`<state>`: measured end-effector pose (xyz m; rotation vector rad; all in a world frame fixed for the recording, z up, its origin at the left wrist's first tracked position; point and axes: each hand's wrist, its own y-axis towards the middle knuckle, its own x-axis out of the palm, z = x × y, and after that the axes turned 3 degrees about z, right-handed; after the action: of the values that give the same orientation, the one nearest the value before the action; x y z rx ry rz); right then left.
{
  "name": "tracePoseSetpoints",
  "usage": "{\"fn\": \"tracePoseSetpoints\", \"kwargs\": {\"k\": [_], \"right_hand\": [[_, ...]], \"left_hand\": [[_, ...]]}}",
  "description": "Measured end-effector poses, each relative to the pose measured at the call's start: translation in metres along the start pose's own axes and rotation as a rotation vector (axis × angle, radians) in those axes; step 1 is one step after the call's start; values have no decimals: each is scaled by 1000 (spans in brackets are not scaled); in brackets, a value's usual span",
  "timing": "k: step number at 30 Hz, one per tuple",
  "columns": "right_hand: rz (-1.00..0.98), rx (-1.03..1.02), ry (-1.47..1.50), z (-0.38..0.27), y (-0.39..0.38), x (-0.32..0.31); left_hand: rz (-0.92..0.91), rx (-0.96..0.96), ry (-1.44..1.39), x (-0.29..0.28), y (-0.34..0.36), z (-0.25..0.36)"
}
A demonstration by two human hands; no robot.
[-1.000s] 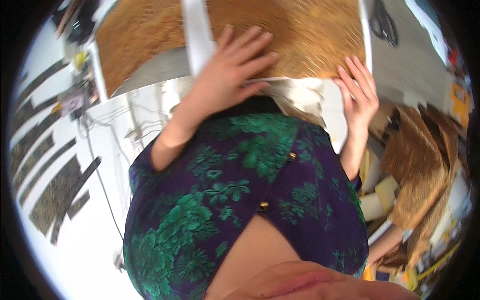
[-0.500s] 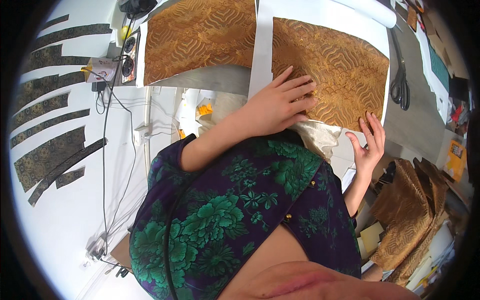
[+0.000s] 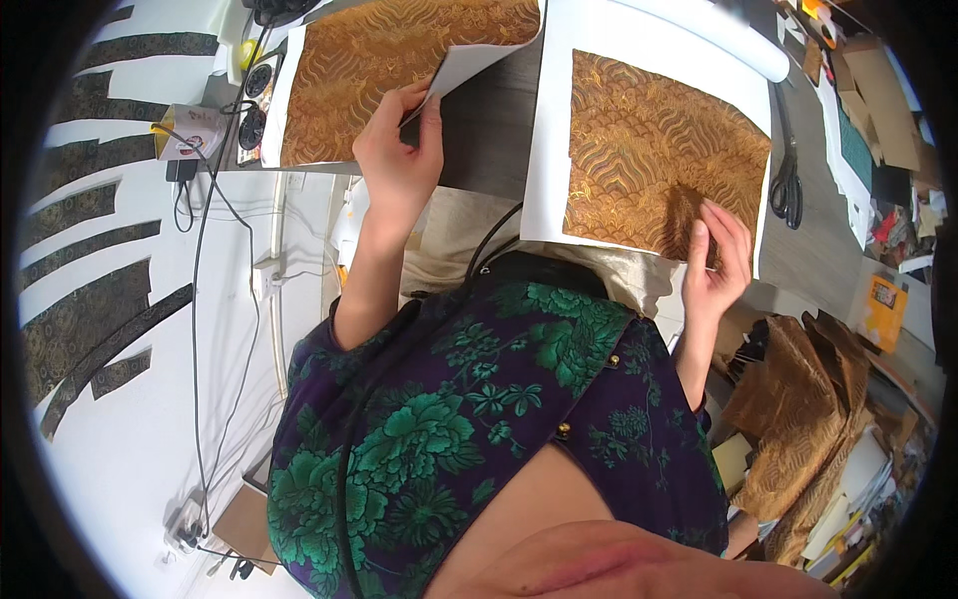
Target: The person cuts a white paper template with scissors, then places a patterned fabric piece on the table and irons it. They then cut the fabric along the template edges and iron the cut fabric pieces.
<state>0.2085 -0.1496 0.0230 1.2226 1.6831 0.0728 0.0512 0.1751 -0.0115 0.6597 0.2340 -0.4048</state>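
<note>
Near: your dark purple garment (image 3: 479, 399) with green flowers, two gold buttons in view. One heap of loose brown brocade (image 3: 798, 419) lies to your right, folded and rumpled.

Hands: two. Your left hand (image 3: 402, 150) pinches the near edge of the left brocade sheet (image 3: 369, 85) between thumb and fingers. Your right hand (image 3: 717, 272) is at the near right corner of the right brocade sheet (image 3: 659, 150), fingers bent and thumb near their tips; cannot tell whether they grip the edge.

Sheets: two, side by side on the grey table (image 3: 489, 130), a bare gap between them. Both golden brown with wavy, scale-like figuring and a slight sheen. Left sheet: as far as it shows, long axis runs left to right, its far side cut off by the view; near right part turned up, white underside showing. Right sheet: close to square, no clear long axis; its side edges run near to far, slightly skewed. It lies flat on one length of white paper (image 3: 552, 130), which shows as a border around it.

Right of the paper: one pair of scissors (image 3: 786, 195), black loop handles toward you, blades pointing far. Far right: one white paper roll (image 3: 733, 40), lying crosswise.
</note>
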Motion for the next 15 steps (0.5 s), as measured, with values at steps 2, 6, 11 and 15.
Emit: {"fn": "tracePoseSetpoints", "kwargs": {"k": [2,6,11,15], "right_hand": [[-12,118,147,-21,9,17],[-88,45,290,-51,29,41],[-231,185,503,-70,38,60],[-388,498,890,-73,37,87]], "left_hand": [[50,-26,-51,3,-4,0],[60,-237,-269,9,-18,-6],[39,-357,-399,9,-23,-12],[19,-348,-399,14,-26,-12]]}}
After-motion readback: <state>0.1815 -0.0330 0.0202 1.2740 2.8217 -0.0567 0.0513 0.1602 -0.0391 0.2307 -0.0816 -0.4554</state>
